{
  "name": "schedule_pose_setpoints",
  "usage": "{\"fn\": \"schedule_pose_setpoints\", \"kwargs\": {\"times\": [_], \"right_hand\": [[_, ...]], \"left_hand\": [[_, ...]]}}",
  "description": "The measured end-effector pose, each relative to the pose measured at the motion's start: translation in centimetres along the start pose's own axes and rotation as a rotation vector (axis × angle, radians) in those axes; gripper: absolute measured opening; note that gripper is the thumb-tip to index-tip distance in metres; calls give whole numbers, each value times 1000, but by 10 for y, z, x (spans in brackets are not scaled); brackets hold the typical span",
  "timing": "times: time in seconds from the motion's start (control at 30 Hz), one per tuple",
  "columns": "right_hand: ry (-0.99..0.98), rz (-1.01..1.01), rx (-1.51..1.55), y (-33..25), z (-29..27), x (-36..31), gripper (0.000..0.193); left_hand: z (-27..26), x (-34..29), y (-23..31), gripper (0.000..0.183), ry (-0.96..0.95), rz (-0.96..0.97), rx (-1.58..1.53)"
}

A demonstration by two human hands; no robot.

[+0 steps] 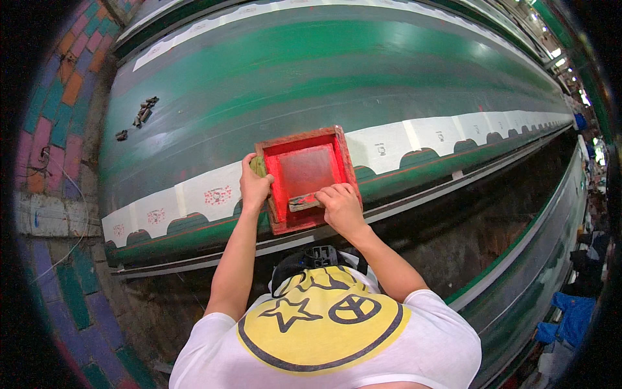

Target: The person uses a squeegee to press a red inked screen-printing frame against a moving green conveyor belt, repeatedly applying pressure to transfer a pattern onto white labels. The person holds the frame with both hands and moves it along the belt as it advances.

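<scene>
A wooden screen printing frame [348, 155], stained red inside, lies over a row of white fabric pieces [194, 193] along the near edge of a long green table. My left hand [254, 185] grips the frame's left side, where a yellowish-green patch [258, 166] shows. In my right hand [342, 206] is a small squeegee [303, 201], held low inside the frame against the red-inked mesh [308, 170]. Fabric to the left bears a dark motif with red marks [218, 195]; to the right only the dark motif [381, 150] shows. The fabric under the frame is hidden.
The green table [291, 71] stretches far right. Several small dark objects [145, 111] lie on its left part. Another white strip [246, 11] runs along its far edge. A second green table [518, 285] stands at lower right, with blue cloth [573, 318] beyond. Coloured paving [65, 117] is at left.
</scene>
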State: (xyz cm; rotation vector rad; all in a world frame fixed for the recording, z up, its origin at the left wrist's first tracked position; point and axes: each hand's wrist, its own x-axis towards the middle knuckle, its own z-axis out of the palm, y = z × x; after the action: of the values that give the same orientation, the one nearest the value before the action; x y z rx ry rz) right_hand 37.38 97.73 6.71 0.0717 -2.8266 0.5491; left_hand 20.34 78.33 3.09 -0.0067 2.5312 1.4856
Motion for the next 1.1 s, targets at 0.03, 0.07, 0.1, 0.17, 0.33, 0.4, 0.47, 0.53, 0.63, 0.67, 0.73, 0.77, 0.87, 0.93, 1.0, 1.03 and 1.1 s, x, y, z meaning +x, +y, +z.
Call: {"fn": "schedule_pose_setpoints", "kwargs": {"times": [0.03,0.07,0.1,0.17,0.33,0.4,0.47,0.53,0.63,0.67,0.73,0.77,0.87,0.93,1.0,1.03,1.1], "right_hand": [[6,-5,3,5,-6,1,28],[11,-10,6,11,-12,1,28],[19,-15,5,20,-19,2,25],[33,-26,1,44,-34,0,20],[33,-36,-49,121,-75,-17,23],[18,-40,-59,149,-90,-26,24],[-2,-38,-63,175,-99,-36,23],[-18,-26,-48,198,-105,-43,24],[-9,-33,-31,213,-104,-53,25],[-1,-31,-26,216,-103,-55,25],[10,-28,-13,217,-103,-55,25],[7,-27,-4,217,-104,-55,26],[2,-28,16,220,-101,-56,26],[-3,-32,19,222,-101,-58,26],[-3,-42,18,221,-101,-59,26],[-4,-46,16,220,-102,-59,25],[7,-49,19,220,-101,-59,25]], "left_hand": [[5,2,0,77,9,26,-2],[13,0,4,77,-3,26,-32],[21,-1,15,77,-11,27,-60],[42,-4,38,76,-36,6,-129],[124,-20,85,75,8,21,-95],[160,-13,72,75,-6,43,-135],[190,-21,80,76,-22,24,-141],[207,-26,93,76,-8,13,-84],[220,-32,106,76,-15,-13,-36],[220,-33,109,77,-11,-14,-12],[221,-32,108,77,-4,-27,21],[222,-31,104,77,-1,-33,32],[225,-30,104,77,-2,-55,31],[226,-30,103,77,2,-51,35],[226,-31,103,77,14,-25,54],[225,-31,103,77,2,-35,44],[224,-30,105,77,-23,-54,25]]}}
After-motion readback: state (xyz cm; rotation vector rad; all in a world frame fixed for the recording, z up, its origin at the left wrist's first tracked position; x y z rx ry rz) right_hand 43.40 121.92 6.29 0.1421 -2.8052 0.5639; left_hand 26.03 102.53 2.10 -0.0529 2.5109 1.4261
